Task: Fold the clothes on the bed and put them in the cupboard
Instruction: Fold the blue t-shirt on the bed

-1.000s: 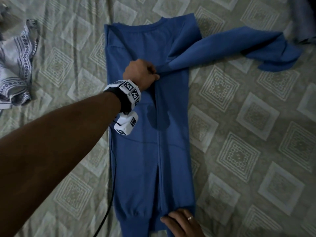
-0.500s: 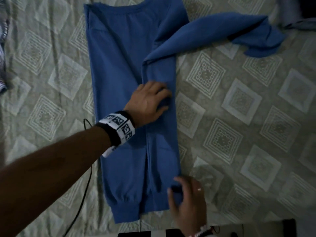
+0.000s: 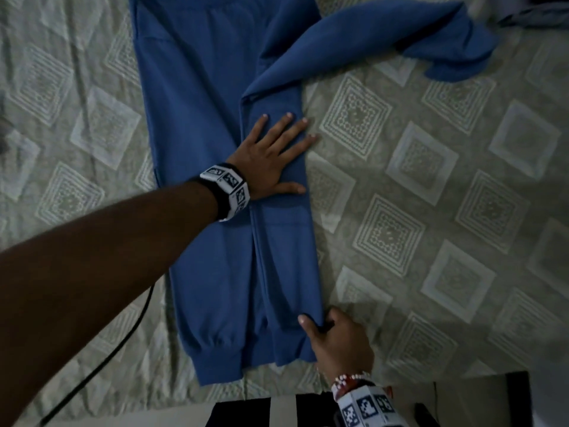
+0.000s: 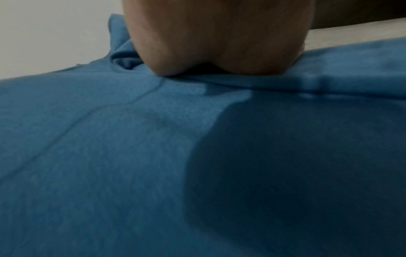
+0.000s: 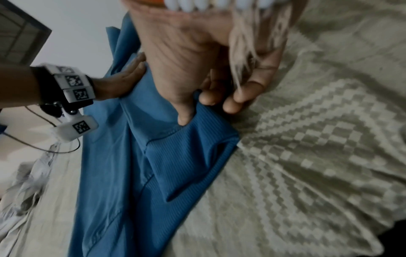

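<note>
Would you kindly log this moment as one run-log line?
step: folding blue sweatshirt | left hand: flat, pressing fold | right hand: pinching hem edge | sleeve: unfolded | bed

Nothing here you can actually read, honestly. The only sign-like marks are the black-and-white square code tags on the white blocks of the left wristband (image 3: 227,188); they show up again from the right wrist view (image 5: 74,83), plus one more on the small white block hanging under that wrist (image 5: 81,127). The right wristband (image 3: 368,408), down at the near edge of the bed, has the same kind of tags. They're just blocky patterns, no letters or numbers I can make out. The blue sweater (image 3: 200,149) has no visible label, logo or print, and the bedsheet (image 3: 431,211) only carries its woven diamond pattern.
</note>
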